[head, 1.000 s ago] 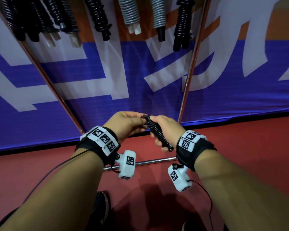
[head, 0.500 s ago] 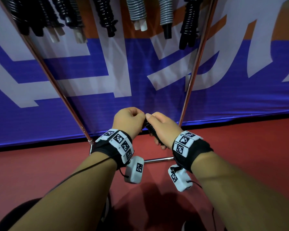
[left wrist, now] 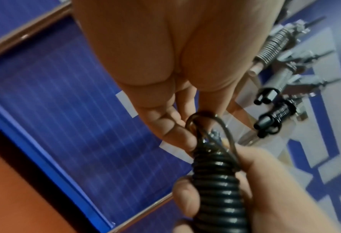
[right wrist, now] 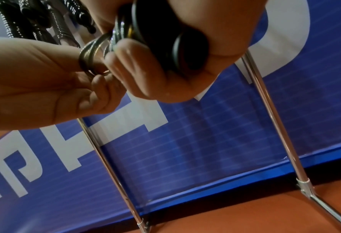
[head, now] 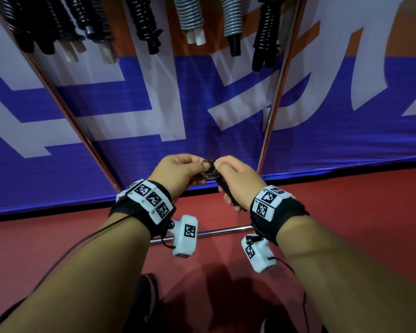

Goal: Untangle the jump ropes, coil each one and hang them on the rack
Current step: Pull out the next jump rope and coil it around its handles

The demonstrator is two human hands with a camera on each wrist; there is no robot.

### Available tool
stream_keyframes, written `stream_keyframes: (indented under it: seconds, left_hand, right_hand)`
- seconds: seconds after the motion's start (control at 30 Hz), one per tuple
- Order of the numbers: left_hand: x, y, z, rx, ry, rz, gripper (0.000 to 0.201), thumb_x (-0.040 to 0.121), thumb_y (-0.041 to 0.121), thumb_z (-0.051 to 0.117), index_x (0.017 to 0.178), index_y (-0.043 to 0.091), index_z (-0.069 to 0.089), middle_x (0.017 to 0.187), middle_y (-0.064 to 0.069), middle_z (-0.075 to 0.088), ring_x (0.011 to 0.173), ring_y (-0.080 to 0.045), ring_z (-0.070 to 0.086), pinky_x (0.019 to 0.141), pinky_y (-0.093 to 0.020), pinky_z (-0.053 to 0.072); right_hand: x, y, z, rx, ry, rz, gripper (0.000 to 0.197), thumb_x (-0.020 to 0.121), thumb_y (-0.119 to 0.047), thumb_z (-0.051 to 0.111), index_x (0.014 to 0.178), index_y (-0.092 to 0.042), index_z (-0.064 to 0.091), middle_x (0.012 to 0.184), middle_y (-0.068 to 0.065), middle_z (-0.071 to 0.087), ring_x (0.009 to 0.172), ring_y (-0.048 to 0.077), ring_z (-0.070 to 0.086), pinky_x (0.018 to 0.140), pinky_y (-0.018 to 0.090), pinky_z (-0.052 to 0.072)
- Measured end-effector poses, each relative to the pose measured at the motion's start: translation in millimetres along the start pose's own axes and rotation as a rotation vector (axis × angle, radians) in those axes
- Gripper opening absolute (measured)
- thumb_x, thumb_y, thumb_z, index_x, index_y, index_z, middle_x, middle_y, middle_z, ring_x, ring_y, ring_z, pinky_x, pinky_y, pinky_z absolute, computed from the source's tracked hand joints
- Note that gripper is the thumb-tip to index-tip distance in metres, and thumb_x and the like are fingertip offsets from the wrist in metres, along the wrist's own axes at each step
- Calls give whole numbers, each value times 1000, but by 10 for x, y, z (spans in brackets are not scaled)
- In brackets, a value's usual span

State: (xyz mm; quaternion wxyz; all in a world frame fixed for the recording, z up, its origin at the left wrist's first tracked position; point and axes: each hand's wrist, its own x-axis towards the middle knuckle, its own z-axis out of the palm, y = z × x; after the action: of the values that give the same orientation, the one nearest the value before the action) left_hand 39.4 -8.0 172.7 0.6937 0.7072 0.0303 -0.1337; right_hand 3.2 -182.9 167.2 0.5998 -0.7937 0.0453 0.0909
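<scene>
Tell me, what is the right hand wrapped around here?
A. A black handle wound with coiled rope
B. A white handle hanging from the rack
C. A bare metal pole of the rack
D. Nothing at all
A: the right hand grips the black coiled jump rope, while the left hand pinches the thin cord loops at its top.

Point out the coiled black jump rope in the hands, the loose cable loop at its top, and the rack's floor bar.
coiled black jump rope (left wrist: 215, 181), left wrist view, on its wound coils.
cable loop (right wrist: 87, 53), right wrist view, on the loop's strands.
floor bar (head: 226, 230), head view, on the bare chrome tube between the wrists.
</scene>
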Motion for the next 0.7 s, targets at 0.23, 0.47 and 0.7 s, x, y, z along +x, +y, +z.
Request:
stream_keyframes:
  seconds: [0.23, 0.47, 0.7]
  left_hand:
    - [-30, -88, 77, -95, 18, -135, 15, 104, 1, 59, 92, -2, 68, 85, -14, 69, 71, -15, 70, 64, -20, 59]
    - [-10, -58, 100, -100, 35, -148, 14, 106, 4, 57, 97, -1, 66, 92, -15, 69, 73, -15, 72, 59, -19, 58]
    - [9, -122, 60, 79, 101, -3, 8, 101, 9, 67, 93, 6, 69, 84, -11, 70, 79, -23, 69, 73, -34, 61]
  right_hand:
    - [-37, 31, 55, -54, 2, 1, 19, 103, -51, 53, 105, -40, 67, 74, 2, 67, 51, 23, 60, 48, 34, 46]
    - [-26, 35, 113, 8, 18, 33, 20, 103, -52, 54, 104, -38, 68, 73, 2, 66, 52, 24, 61, 46, 31, 45]
    - [4, 61, 163, 109, -11, 79, 20, 104, -53, 52, 101, -41, 67, 78, 6, 64, 52, 24, 57, 48, 29, 44]
